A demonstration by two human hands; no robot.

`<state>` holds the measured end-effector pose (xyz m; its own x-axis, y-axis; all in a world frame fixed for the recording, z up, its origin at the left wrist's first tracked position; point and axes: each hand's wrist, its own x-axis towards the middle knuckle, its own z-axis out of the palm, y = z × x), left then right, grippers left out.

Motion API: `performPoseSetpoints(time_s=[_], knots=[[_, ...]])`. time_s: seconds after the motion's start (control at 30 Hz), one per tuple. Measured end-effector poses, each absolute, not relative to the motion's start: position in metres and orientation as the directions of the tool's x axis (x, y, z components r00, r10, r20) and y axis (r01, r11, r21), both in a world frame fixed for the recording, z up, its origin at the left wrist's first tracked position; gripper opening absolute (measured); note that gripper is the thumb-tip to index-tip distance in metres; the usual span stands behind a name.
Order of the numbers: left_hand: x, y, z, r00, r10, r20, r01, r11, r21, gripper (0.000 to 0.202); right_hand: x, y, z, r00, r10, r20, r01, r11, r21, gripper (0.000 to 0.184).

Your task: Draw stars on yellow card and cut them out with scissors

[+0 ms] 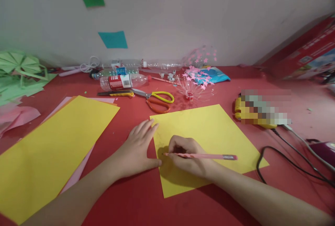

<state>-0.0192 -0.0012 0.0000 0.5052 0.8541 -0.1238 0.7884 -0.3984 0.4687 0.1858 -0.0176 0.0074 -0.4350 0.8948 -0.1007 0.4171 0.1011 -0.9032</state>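
Note:
My right hand (187,156) is closed around a pink pencil (206,156), whose tip points left and meets a yellow sheet of paper (206,128). Faint pencil lines (160,144) show near the sheet's left edge. Spread flat, my left hand (138,149) rests along that edge, its thumb and fingertips touching the paper. Beyond the sheet lie scissors (157,98) with yellow and orange handles, their blades slightly apart. A yellow-and-black utility knife (116,94) is beside them.
Stacked coloured paper (60,135) lies at left, with green folded paper (21,72) behind it. Plastic bottles (120,82) and a cut bottle with pink stars (195,79) stand near the wall. At right are a yellow device (269,126) and a black cable (261,156).

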Motion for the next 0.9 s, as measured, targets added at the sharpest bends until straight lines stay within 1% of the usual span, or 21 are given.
performPoseSetpoints(time_s=[0.1,0.27,0.57,0.73,0.9], knots=[[-0.020,-0.003,-0.001,0.513,0.843,-0.159,0.797,-0.399,0.453,0.097,0.186,-0.018,0.005,-0.453,0.890,-0.046,0.437,0.177,-0.882,0.010],[-0.020,-0.003,0.000,0.515,0.836,-0.192,0.806,-0.396,0.440,0.102,0.189,-0.020,0.004,-0.568,0.819,0.080,0.334,0.318,-0.887,0.011],[-0.021,-0.003,0.003,0.521,0.829,-0.203,0.793,-0.381,0.475,0.107,0.191,-0.020,0.010,-0.617,0.787,0.026,0.338,0.295,-0.894,0.010],[-0.020,-0.003,0.003,0.515,0.825,-0.233,0.808,-0.376,0.454,0.107,0.187,-0.021,0.004,-0.521,0.853,0.038,0.454,0.314,-0.834,0.010],[-0.018,-0.003,0.009,0.502,0.820,-0.275,0.825,-0.358,0.437,0.108,0.185,-0.023,-0.002,-0.496,0.858,0.135,0.467,0.394,-0.791,0.009]])
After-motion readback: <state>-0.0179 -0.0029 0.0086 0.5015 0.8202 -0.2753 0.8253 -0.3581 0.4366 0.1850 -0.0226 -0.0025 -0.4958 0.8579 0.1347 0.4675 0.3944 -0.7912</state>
